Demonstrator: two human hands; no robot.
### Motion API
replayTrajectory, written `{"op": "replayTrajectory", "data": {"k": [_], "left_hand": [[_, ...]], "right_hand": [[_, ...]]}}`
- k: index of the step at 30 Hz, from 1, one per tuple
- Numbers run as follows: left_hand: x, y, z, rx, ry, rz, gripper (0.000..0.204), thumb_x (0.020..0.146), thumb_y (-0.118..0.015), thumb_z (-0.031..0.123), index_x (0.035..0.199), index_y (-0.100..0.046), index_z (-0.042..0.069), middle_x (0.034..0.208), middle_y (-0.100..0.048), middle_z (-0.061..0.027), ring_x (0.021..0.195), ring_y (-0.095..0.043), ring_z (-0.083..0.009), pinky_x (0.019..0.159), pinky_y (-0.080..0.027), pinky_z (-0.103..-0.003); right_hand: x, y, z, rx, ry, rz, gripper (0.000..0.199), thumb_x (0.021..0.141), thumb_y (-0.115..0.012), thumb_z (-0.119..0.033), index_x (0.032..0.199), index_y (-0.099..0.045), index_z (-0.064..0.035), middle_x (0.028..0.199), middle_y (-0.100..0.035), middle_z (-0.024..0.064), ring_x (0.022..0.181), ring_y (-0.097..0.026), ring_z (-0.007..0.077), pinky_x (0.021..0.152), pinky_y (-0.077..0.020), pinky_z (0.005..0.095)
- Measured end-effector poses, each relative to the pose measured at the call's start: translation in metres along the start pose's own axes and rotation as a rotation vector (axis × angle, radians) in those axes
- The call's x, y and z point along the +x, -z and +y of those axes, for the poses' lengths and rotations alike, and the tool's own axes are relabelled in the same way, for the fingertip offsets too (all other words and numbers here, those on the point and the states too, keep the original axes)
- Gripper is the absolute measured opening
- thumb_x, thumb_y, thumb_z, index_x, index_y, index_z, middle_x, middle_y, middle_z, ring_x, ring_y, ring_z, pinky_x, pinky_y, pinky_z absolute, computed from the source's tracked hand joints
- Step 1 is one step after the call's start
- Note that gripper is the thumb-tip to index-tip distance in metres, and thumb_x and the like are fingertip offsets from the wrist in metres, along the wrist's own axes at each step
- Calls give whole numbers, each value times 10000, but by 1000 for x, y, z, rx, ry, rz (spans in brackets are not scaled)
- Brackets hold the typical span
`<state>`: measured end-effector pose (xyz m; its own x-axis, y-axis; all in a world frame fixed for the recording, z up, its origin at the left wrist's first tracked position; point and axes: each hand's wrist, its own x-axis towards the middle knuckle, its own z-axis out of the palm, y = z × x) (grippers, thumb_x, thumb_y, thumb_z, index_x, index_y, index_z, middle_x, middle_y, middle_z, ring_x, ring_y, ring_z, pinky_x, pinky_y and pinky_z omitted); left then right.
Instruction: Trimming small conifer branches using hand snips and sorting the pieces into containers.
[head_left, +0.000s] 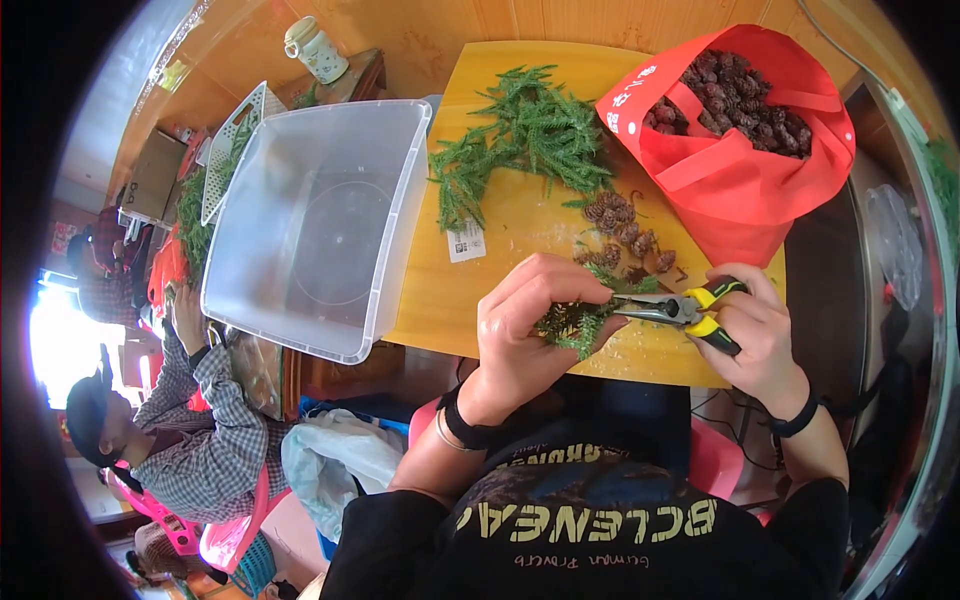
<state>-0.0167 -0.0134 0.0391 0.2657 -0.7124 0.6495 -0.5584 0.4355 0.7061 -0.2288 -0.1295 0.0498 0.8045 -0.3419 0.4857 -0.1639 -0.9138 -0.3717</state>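
My left hand [522,312] pinches an artificial pine sprig [572,330] over the near edge of the yellow table [440,310]. My right hand [762,330] is wrapped round the yellow-and-black handles of a pair of long-nosed pliers [682,310]. Their jaws point left and reach the sprig beside my left fingertips; what exactly they grip is hidden. Just beyond my hands lie several loose pine cones [612,212]. Farther back spreads a heap of green artificial pine branches [545,125], with a white tag [466,241] at its near left end.
A red fabric bag [740,195] full of pine cones leans at the table's right. Left of the table stands a see-through plastic tub [300,240]. Beyond it are a white basket [232,150] and a patterned jug [318,52]. Another person in a checked shirt [205,450] works at far left.
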Motion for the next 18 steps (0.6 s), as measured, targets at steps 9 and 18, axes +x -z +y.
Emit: {"op": "replayTrajectory", "data": {"k": [9,18], "left_hand": [[0,2,1,-78,90,-27,204,588,-706,-62,753,-622,24,752,-598,-71,699,-585,-187,635,-464,-272],[0,4,0,-108,119,-38,186,601,-696,-62,744,-618,28,744,-596,-62,700,-584,-171,631,-463,-261]], "right_hand": [[4,1,0,29,1,-38,196,582,-740,-72,710,-611,0,732,-617,104,880,-590,302,712,-475,366],[5,-2,-4,8,13,-5,191,564,-724,-50,682,-583,0,675,-587,117,809,-599,316,654,-482,357]]}}
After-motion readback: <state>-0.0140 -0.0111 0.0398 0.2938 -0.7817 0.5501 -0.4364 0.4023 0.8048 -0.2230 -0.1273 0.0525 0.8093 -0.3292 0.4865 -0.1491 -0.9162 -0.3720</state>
